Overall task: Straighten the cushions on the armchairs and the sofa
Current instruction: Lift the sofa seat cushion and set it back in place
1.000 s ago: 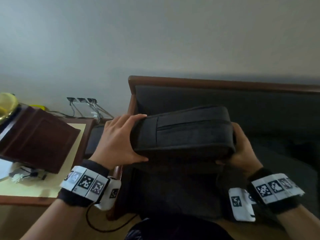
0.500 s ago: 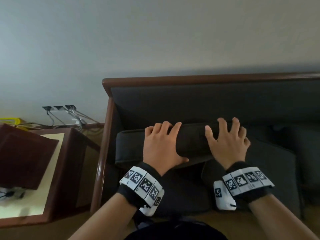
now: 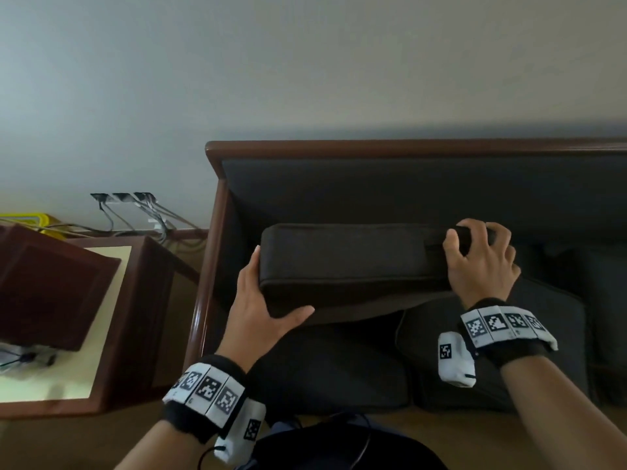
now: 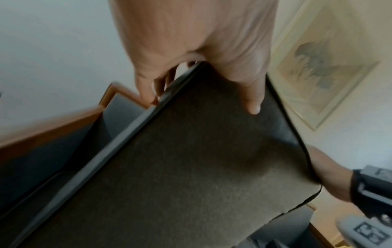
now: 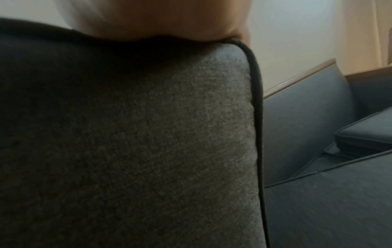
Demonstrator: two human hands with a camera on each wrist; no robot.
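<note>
A dark grey back cushion [image 3: 353, 262] stands on edge at the left end of the wooden-framed sofa [image 3: 339, 149], close to the backrest. My left hand [image 3: 261, 300] grips its left end, thumb on the front face and fingers round the side. My right hand [image 3: 478, 259] holds the top right corner with curled fingers. In the left wrist view the cushion [image 4: 191, 167] fills the frame, the thumb [image 4: 252, 100] pressed on it. The right wrist view shows the cushion [image 5: 127, 134] face and its piped edge close up.
Dark seat cushions [image 3: 492, 351] lie below the held one. A wooden side table [image 3: 135, 300] with a brown folder [image 3: 51, 283] stands left of the sofa. Wall sockets with cables [image 3: 129, 205] sit behind it. A framed picture [image 4: 324, 67] hangs on the wall.
The cushion went from lifted in the air to down on the sofa. My hands moved from lying on top of it to gripping its left end and right corner.
</note>
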